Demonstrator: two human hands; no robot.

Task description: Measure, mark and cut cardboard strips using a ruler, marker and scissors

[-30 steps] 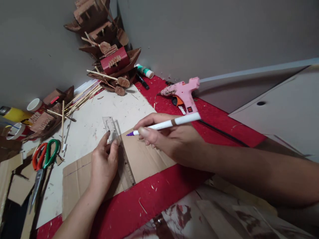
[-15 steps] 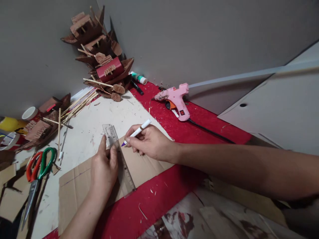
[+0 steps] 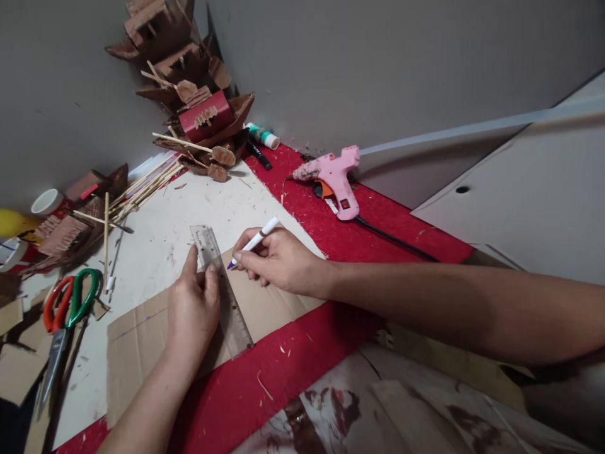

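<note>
My left hand (image 3: pixel 193 309) holds a clear plastic ruler (image 3: pixel 231 312) down on a sheet of brown cardboard (image 3: pixel 269 302), index finger stretched along its left edge and thumb pressing on it. Pinched in my right hand (image 3: pixel 278 258) is a white felt-tip pen (image 3: pixel 258 241) with a purple tip. The pen tip is at the cardboard beside the ruler's right edge; whether it touches is too small to tell. A drawn line crosses the cardboard's left part.
A pink glue gun (image 3: pixel 338 180) lies on the red cloth (image 3: pixel 392 217) at the right. Scissors (image 3: pixel 63 328) rest at the left. Brown model boats (image 3: pixel 203 120) stack against the back wall, near thin wooden sticks (image 3: pixel 151 183), a glue stick (image 3: pixel 262 135) and a black marker (image 3: pixel 259 156).
The whole scene sits slightly higher and further left in view, as the camera has tilted. Both hands keep their grips, with the ruler and pen almost unmoved on the cardboard.
</note>
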